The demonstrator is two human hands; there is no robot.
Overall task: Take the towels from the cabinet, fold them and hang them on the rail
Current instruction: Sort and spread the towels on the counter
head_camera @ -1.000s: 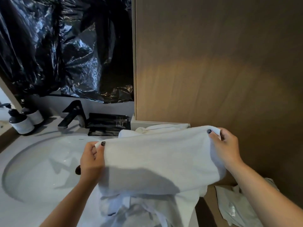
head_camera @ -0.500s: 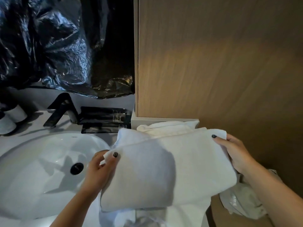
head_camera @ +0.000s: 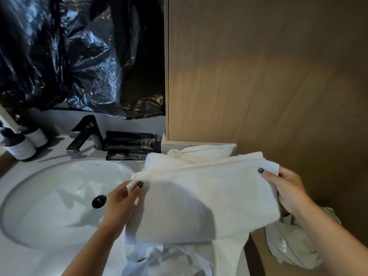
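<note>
Head view: left hand (head_camera: 119, 204) pinching the near-left corner and right hand (head_camera: 286, 190) gripping the right end of one folded white towel (head_camera: 203, 200), holding it up beside the sink (head_camera: 49, 196). Running left to right between the two hands, long axis crosswise, both equally near. Lying behind, touching: two more towels (head_camera: 199, 152), as far as showing. Rail not showing.

- Wooden panel (head_camera: 268, 76) walls off the right side, close behind the folded towel (head_camera: 209, 196).
- Open room left over the sink (head_camera: 49, 196).
- Faucet (head_camera: 83, 134), bottles (head_camera: 20, 146) crowd the back edge.
</note>
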